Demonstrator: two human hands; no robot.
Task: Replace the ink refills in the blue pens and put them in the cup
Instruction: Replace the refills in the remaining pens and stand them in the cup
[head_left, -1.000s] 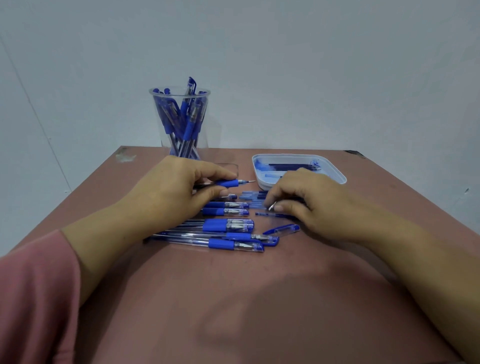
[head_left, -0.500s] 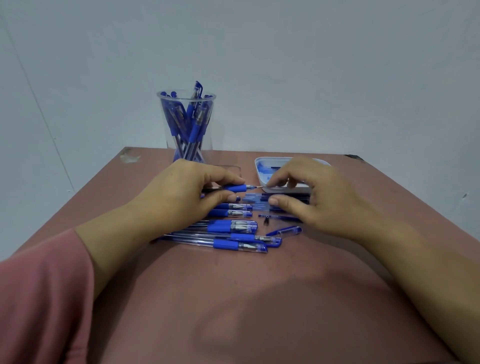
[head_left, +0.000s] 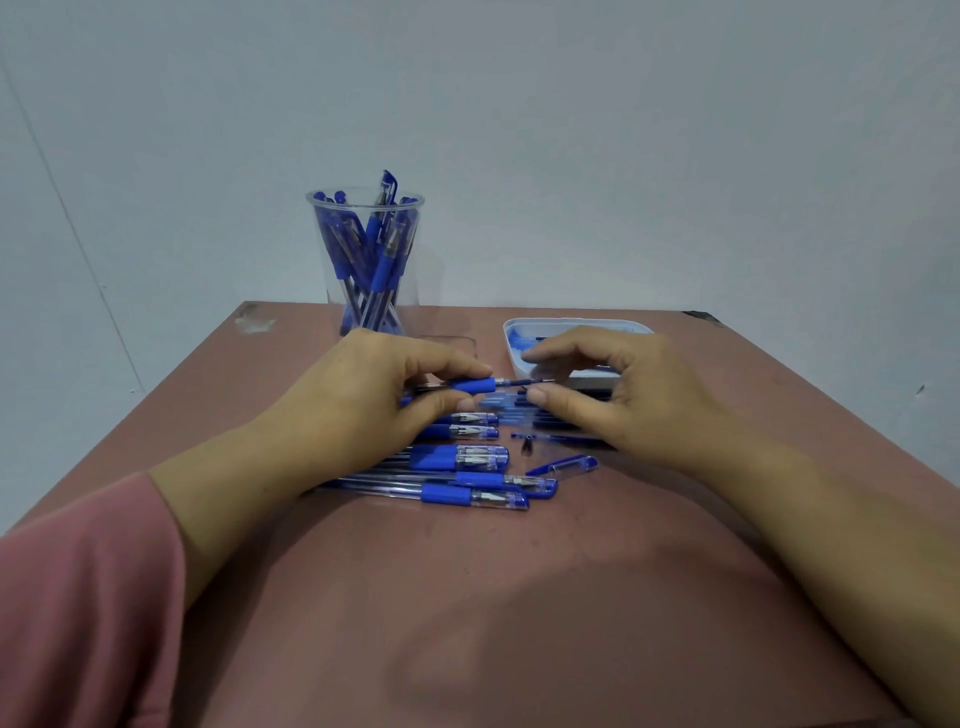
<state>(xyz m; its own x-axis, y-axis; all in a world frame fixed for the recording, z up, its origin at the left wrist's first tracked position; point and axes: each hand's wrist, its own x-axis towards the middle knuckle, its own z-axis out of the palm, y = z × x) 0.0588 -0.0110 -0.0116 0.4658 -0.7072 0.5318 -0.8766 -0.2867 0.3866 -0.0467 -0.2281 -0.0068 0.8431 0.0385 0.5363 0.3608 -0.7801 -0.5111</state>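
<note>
**Pen held level between two hands over the bench**

The left hand (head_left: 374, 400) holds a pen (head_left: 470, 385) by its blue sleeve, thumb below and forefinger on top, so that grip is closed on the pen. The pen lies level just above the others, its point to the right. A dark refill (head_left: 524, 382) sticks out of the front end towards the right hand (head_left: 628, 400). That hand's fingers are curled, with the thumb just under the refill's end and the forefinger arched above it. Whether this grip actually closes on the refill cannot be told.

Under the hands a row of pens (head_left: 462, 457) lies side by side on the bench (head_left: 467, 623), capped ends to the right. Just right of the row lie a loose cap (head_left: 563, 464), a small dark tip (head_left: 528, 445) and a spare refill (head_left: 563, 438).

The cup (head_left: 324, 244), of clear plastic, stands at the far edge of the bench beyond the left hand. It holds a bundle of blue pens (head_left: 382, 265) leaning at mixed angles. A white tray (head_left: 519, 364) sits beyond the right hand, partly hidden by it, with blue parts inside. Any print on the barrels is too small to read. A pink sleeve (head_left: 78, 597) covers the left arm.
</note>
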